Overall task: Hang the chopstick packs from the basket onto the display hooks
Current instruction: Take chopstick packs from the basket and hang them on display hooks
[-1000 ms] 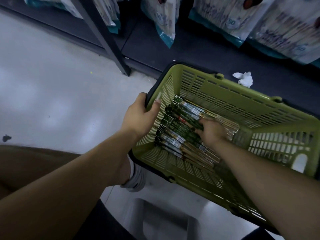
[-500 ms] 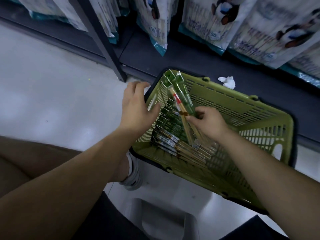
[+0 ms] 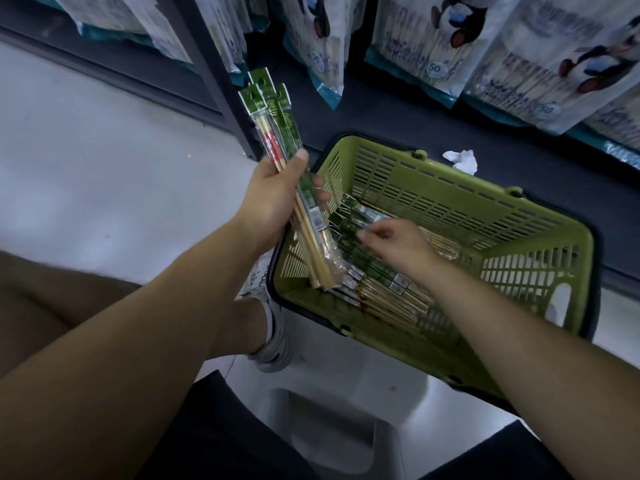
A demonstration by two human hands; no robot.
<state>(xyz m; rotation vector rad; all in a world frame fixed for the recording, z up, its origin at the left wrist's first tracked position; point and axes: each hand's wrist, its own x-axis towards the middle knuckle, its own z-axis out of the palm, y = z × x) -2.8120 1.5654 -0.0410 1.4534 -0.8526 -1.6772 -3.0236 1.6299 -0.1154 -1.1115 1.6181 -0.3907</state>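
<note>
**Head view, near to far.** Nearest, below the basket (image 3: pixel 450 188), is a pale stool (image 3: pixel 332 420). A shoe (image 3: pixel 273 337) sits at the basket's near-left corner.

The left hand (image 3: pixel 273 202), at the basket's left rim, grasps a bundle (image 3: pixel 277 109) of about three chopstick packs near mid-length. Their green headers point up and are fanned, and their lower ends hang inside the basket's left wall.

The right hand (image 3: pixel 394 240) is inside the basket, with its fingertips at the header of one of the loose packs (image 3: pixel 381 292) on the bottom. Whether it pinches that pack cannot be told.

Beyond the basket, a crumpled tissue (image 3: pixel 460 160) lies on the dark shelf (image 3: pixel 398 112). A post (image 3: pixel 221 81) stands to the far left and bags (image 3: pixel 433 39) hang above. No hook is plainly seen.

**Step in hand, as judged:** gathering packs before hanging. To do it well:
- Lift the next pack by its header.
- Lay it against the bundle with the headers aligned, so the holes stack.
- Keep the left grip firm but low, so the holes stay free. A loose fan would likely slip or snag on a hook.

**Against the frame half a second earlier:** the bundle was then in the right hand, raised above the basket, and the left hand lay on the basket's left rim. Now the left hand carries the bundle and has let go of the rim. The right hand is down among the packs.
</note>
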